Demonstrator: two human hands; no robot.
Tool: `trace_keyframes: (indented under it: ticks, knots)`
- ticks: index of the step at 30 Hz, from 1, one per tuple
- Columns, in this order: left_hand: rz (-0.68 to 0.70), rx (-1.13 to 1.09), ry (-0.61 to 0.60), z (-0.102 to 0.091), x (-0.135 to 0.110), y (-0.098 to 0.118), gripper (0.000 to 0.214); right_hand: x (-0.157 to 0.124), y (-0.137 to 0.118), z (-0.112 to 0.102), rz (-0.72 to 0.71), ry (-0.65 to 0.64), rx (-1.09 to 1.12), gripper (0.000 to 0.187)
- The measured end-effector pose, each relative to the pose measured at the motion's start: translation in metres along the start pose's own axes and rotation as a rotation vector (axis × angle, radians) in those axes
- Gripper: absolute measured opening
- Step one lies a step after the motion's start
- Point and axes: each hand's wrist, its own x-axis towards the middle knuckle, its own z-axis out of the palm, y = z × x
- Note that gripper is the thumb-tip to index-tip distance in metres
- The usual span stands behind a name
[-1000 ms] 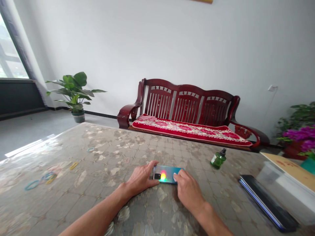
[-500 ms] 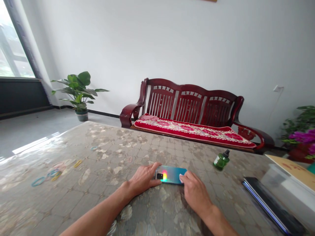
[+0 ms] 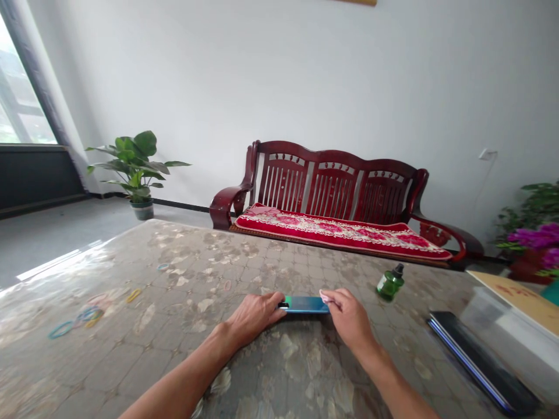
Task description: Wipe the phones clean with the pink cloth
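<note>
A blue smartphone [image 3: 304, 304] is held above the table, tipped so that its shiny back shows as a narrow band. Its left end, by the dark camera block, is gripped between the thumb and fingers of my left hand [image 3: 257, 312]. My right hand [image 3: 350, 314] is closed at the phone's right end, pinching a small pinkish-white cloth [image 3: 324, 296] that touches or nearly touches the phone's edge. Most of the cloth is hidden in the fingers.
On the patterned tablecloth [image 3: 174, 326] lie several coloured rubber bands [image 3: 61, 330] at the left. A green spray bottle [image 3: 390, 283] stands to the right, near a dark stacked device [image 3: 483, 361] and a clear plastic box [image 3: 493, 326]. Behind the table is a wooden bench [image 3: 332, 180].
The phone has been tipped, so its back looks narrower and the rainbow glare is gone. My right hand has risen slightly at the phone's right end, with more of the cloth showing.
</note>
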Motion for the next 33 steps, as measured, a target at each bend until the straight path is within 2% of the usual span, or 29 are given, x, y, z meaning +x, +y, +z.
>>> trace_keyframes:
  ticks: [6,12,16,19,23,26,31,33]
  knots:
    - [-0.055,-0.054,0.031,0.002,0.002,-0.003,0.025,0.015,0.002,0.016,0.024,0.098,0.158,0.025]
    - [-0.051,-0.027,0.112,0.013,0.005,-0.010,0.023,0.024,0.001,0.019,-0.022,0.111,0.156,0.024]
    - [-0.044,-0.006,0.129,0.016,0.007,-0.010,0.023,0.012,-0.023,0.012,-0.235,0.170,-0.056,0.028]
    - [-0.052,-0.004,0.136,0.016,0.007,-0.009,0.023,0.000,-0.051,0.018,-0.439,0.101,-0.267,0.029]
    - [-0.038,-0.037,0.137,0.015,0.006,-0.009,0.023,-0.004,-0.076,0.033,-0.531,0.062,-0.404,0.023]
    - [-0.049,-0.031,0.135,0.014,0.006,-0.010,0.022,-0.001,-0.071,0.030,-0.516,0.065,-0.416,0.023]
    - [-0.094,-0.003,0.124,0.014,0.007,-0.010,0.019,-0.002,-0.036,0.002,-0.449,0.132,-0.427,0.028]
    - [-0.095,-0.006,0.131,0.015,0.007,-0.010,0.019,-0.003,-0.030,-0.001,-0.432,0.149,-0.436,0.028]
